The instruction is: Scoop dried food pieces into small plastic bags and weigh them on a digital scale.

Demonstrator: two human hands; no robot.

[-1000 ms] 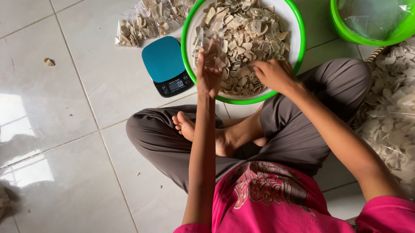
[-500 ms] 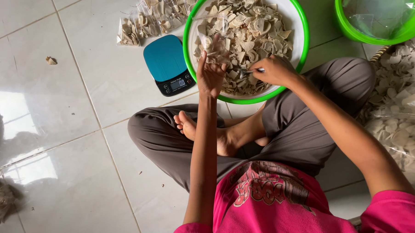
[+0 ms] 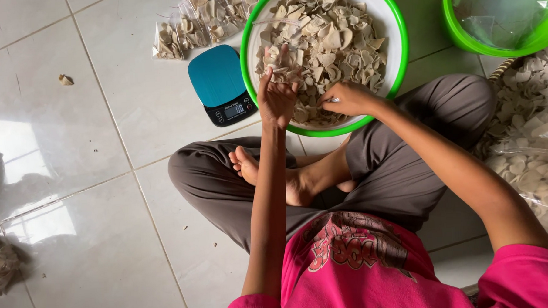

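Observation:
A white basin with a green rim [image 3: 397, 34] stands on the tiled floor before my crossed legs, full of pale chips [image 3: 333, 30]. My left hand [image 3: 276, 96] is inside its near left side, gripping a clear plastic bag [image 3: 278, 66] partly filled with chips. My right hand [image 3: 345, 98] is in the near part of the basin, fingers closed on a few chips. A small teal kitchen scale [image 3: 220, 83] sits just left of the basin.
Sealed bags of chips [image 3: 199, 20] lie beyond the scale. A green bucket [image 3: 500, 18] holding clear plastic stands at the top right. A large bag of chips [image 3: 531, 133] lies at my right knee. A crumb [image 3: 65, 79] lies on the tiles at left.
My left hand has lifted the bag slightly and it holds more chips. My right hand has moved left toward the bag inside the basin.

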